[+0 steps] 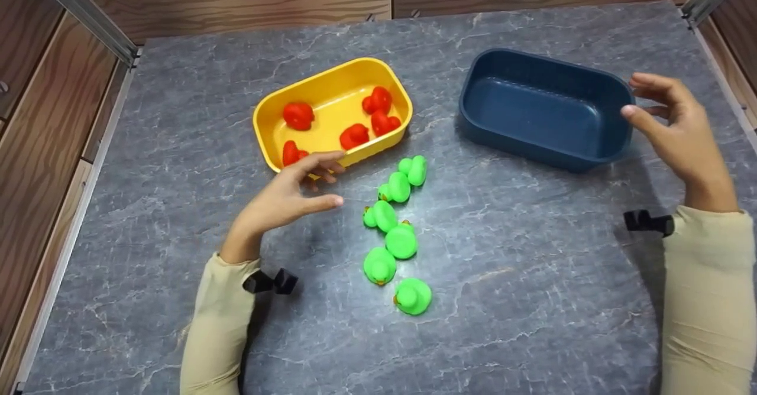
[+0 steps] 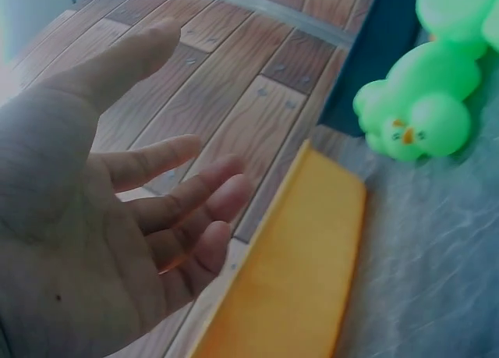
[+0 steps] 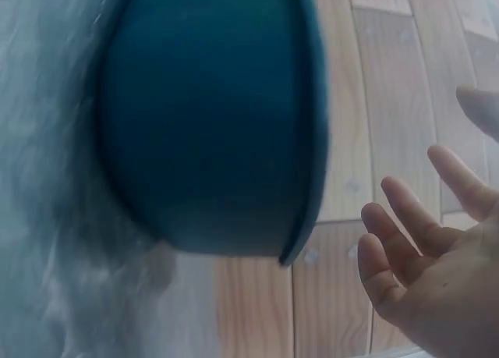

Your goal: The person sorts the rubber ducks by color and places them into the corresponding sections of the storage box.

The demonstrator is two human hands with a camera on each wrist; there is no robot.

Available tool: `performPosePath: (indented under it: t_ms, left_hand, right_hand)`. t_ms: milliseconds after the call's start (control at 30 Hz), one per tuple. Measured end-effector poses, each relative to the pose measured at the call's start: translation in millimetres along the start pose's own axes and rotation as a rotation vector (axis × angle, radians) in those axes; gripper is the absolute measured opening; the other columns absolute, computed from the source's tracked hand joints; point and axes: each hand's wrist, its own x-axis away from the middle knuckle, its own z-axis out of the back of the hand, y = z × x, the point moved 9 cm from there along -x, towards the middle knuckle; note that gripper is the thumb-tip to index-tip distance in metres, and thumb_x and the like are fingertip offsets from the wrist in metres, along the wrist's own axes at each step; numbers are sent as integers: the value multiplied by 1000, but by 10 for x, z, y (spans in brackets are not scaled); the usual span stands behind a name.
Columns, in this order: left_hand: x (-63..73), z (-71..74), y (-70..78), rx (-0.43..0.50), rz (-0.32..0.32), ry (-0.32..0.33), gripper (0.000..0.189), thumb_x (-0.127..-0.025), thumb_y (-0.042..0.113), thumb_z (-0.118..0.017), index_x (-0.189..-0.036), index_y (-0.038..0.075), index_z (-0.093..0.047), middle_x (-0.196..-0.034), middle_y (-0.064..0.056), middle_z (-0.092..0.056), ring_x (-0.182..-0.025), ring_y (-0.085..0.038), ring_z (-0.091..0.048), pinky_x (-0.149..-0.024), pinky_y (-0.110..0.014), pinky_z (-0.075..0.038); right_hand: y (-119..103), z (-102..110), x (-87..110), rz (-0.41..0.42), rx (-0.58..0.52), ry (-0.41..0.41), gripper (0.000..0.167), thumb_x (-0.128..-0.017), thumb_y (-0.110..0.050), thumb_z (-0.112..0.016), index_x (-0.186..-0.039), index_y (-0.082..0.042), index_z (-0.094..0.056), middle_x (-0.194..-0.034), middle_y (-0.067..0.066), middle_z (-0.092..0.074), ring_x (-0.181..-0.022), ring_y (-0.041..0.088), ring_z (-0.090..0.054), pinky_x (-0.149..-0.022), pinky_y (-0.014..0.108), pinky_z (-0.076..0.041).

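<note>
My left hand [image 1: 290, 191] hovers by the front wall of a yellow bin [image 1: 331, 78], fingers spread and holding nothing. Several red rubber ducks [image 1: 298, 115] lie inside that bin. Several green rubber ducks [image 1: 401, 241] form a crooked line on the table to the right of this hand, some upright and some tipped over. At the right end of a dark blue bin [image 1: 532, 111] is my right hand [image 1: 677, 126], its fingers loosely bent. A gap shows between it and the bin [image 3: 210, 132] in the right wrist view. No ducks are inside the blue bin.
The grey marbled table [image 1: 520, 324] is bordered by wood-patterned panels [image 1: 248, 10] at the back and sides. Metal rails [image 1: 89, 16] run along the corners. A small black wrist mount [image 1: 272, 281] sticks out from each sleeve.
</note>
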Motion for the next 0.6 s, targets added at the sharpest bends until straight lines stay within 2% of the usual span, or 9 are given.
performPosePath:
  t_ms: [133,233,367,467,600]
  left_hand:
    - [-65,-87,3,11,-20,45,58,-80,15,-79,-132,5,-55,-121,-19,-62,-105,-35,-57,-89,-42,-45]
    - [-97,-167,-10,-2,-29,39,56,-80,16,-79,-130,6,-56,-120,-19,-62,-104,-34,-57,-88,-38,-44]
    - [-122,-312,-41,-39,-16,-50,62,-80,19,-79,-135,7,-53,-123,-18,-60,-108,-35,-55,-87,-43,-44]
    - [-132,-419,-72,-69,3,-127,67,-80,23,-80,-138,8,-49,-128,-16,-58,-111,-34,-55,-92,-47,-45]
    - [-148,-511,-128,-103,29,-176,70,-79,27,-80,-139,10,-48,-131,-13,-57,-114,-31,-55,-96,-48,-45]
  right_hand:
    - [140,39,-15,-26,12,3,47,-92,-12,-64,-137,-18,-51,-128,-12,-52,-115,-2,-45,-87,9,-33]
    - [219,46,-28,-37,16,-6,48,-92,-12,-63,-138,-19,-50,-129,-13,-50,-117,-1,-43,-88,9,-33]
    - [301,31,-35,-53,4,-50,51,-93,-12,-62,-141,-18,-46,-137,-11,-46,-125,6,-39,-90,6,-32]
    - [375,16,-17,-76,22,-90,56,-94,-14,-61,-145,-17,-41,-143,-8,-40,-131,10,-33,-90,5,-29]
    - [487,0,23,-117,78,-139,61,-94,-19,-61,-149,-19,-34,-147,-5,-32,-133,12,-27,-93,7,-27]
